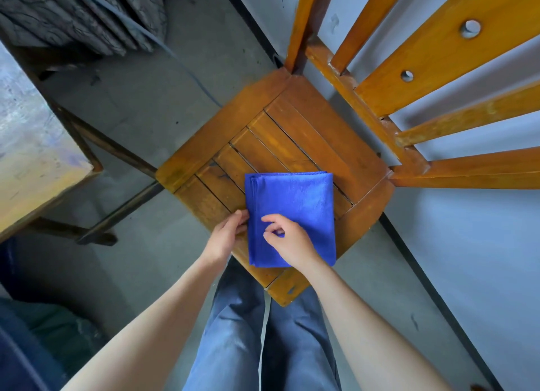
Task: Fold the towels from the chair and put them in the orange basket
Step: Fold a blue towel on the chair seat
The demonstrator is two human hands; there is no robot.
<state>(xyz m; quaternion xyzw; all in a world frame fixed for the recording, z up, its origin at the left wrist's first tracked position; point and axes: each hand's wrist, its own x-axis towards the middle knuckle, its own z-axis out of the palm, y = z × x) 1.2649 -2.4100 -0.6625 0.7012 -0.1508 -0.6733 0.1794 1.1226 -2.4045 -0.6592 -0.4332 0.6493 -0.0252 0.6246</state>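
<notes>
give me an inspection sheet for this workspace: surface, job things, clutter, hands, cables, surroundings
surface: slatted wooden chair seat, finish worn
job's things: one blue towel folded flat at the seat's near corner; basket not in view
clutter: nothing seen
hands: left hand at the towel's left edge; right hand on the towel, fingers curled; grip unclear for both
cables: one cable on the floor beyond the chair
surroundings: table at left, grey slabs behind it, wall at right
</notes>
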